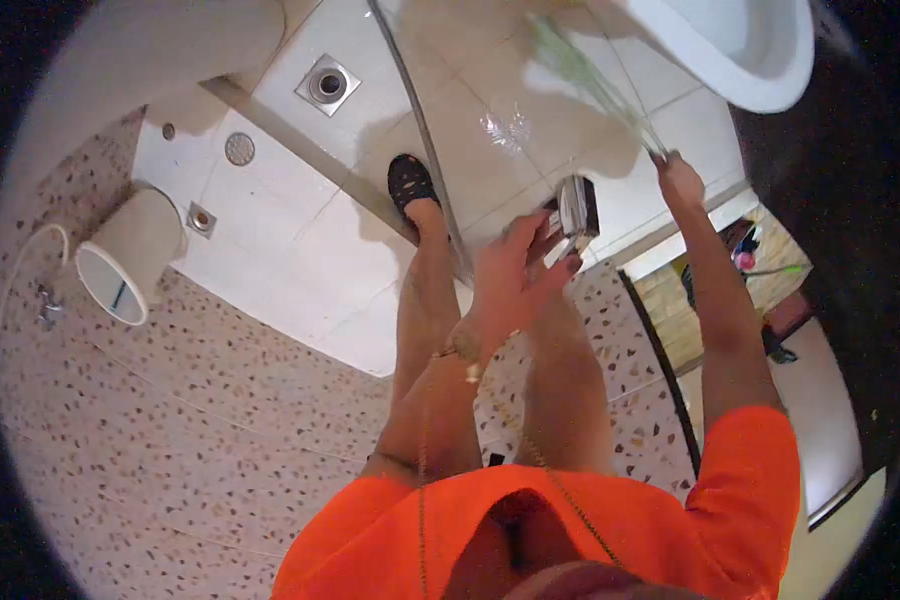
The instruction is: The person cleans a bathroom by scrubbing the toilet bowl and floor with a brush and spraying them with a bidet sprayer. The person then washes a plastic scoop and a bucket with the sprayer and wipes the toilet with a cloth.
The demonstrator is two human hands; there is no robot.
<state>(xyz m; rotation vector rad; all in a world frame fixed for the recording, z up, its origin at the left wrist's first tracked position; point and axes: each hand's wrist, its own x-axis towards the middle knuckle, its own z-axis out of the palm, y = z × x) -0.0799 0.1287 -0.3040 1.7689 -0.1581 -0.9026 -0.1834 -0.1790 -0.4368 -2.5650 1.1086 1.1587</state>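
My right hand (680,183), at the upper right, is closed around the thin stalks of a broom (580,75). Its pale green bristles fan out over the tiled floor and are blurred. My left hand (515,265) is at the middle, fingers and thumb bent around a shiny, box-shaped metal thing (576,212) with a dark side. What kind of thing it is, I cannot make out. Left of that hand, a grey hose (415,95) runs down the floor, beside my dark shoe (410,182).
A square metal drain (328,85) lies in the floor at upper left. A white bucket (130,250) stands left, near a wall tap (48,303). A white basin rim (735,75) juts in at upper right. Right of my legs is a shelf (780,250) with small items.
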